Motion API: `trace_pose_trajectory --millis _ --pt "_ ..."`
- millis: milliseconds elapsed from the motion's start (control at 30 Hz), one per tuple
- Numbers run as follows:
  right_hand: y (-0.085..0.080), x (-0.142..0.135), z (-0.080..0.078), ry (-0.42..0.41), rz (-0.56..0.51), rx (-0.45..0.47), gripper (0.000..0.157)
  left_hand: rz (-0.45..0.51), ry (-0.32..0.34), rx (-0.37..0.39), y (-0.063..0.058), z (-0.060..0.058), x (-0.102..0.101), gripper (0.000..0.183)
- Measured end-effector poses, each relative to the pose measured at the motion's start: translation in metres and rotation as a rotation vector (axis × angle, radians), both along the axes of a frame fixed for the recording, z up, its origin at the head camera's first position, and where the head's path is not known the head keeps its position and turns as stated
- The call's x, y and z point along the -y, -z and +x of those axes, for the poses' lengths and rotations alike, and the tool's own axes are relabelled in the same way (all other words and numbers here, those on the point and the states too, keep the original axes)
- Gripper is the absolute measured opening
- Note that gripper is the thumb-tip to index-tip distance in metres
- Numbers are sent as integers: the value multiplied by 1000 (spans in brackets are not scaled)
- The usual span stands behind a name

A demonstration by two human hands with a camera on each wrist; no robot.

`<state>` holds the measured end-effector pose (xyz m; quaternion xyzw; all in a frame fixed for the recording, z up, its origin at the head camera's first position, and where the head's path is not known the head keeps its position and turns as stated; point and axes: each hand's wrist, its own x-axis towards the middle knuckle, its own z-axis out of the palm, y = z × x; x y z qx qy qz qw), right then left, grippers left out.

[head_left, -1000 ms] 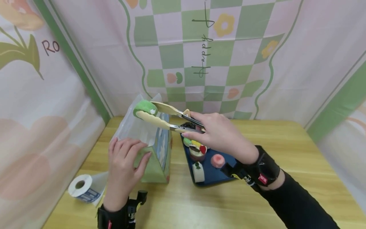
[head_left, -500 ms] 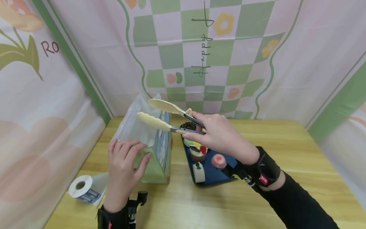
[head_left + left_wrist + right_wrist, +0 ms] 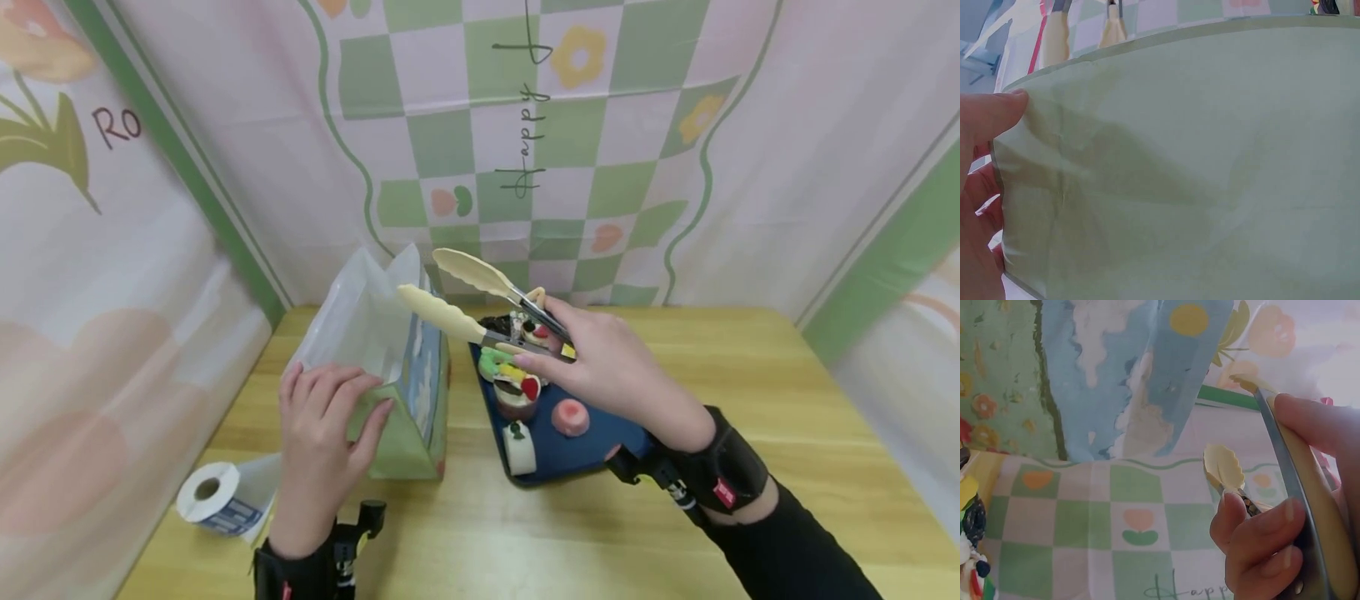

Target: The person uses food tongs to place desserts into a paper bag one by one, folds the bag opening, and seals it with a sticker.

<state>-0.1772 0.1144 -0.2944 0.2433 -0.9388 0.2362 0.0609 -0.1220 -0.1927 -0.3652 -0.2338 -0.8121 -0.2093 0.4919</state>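
My left hand (image 3: 326, 450) pinches the near rim of a standing paper bag (image 3: 397, 442). Its thumb lies outside the bag and the fingers go in over the rim, also seen in the left wrist view with the bag's pale green side (image 3: 1179, 137). The bag's mouth is wide, lined with whitish translucent paper; its bottom is hidden. My right hand (image 3: 611, 358) holds food tongs (image 3: 446, 317) with cream tips and metal arms. Their tips are spread and hold nothing, between the bag's mouth and the tray. The right wrist view shows the bag's blue printed side (image 3: 1104, 381).
A dark blue tray (image 3: 551, 457) right of the bag carries several small cakes, among them a pink round one (image 3: 571, 417), a white roll (image 3: 519, 447) and a cup dessert (image 3: 516, 396). A label roll (image 3: 217, 498) lies at left. Patterned cloth hangs behind the table.
The tongs spread and let go of a green pastry over the bag; it is out of sight now. Tongs and right hand have moved right toward the tray. The left hand stays on the rim.
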Motion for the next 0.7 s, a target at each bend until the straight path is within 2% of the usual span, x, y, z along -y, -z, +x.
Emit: trace_pose_trajectory --millis 133,233,367,500,700 --pt "7 -10 4 25 -9 23 61 4 8 -9 0 -1 0 28" --pt "12 -16 6 36 -11 20 60 10 11 -10 1 -2 0 28" --pt "18 -22 7 38 -26 17 47 14 12 -8 2 -2 0 29" --pt "26 -29 9 52 -35 32 43 15 14 -3 3 -2 1 30" --pt "37 -37 10 69 -12 21 54 18 15 -6 3 -3 1 30"
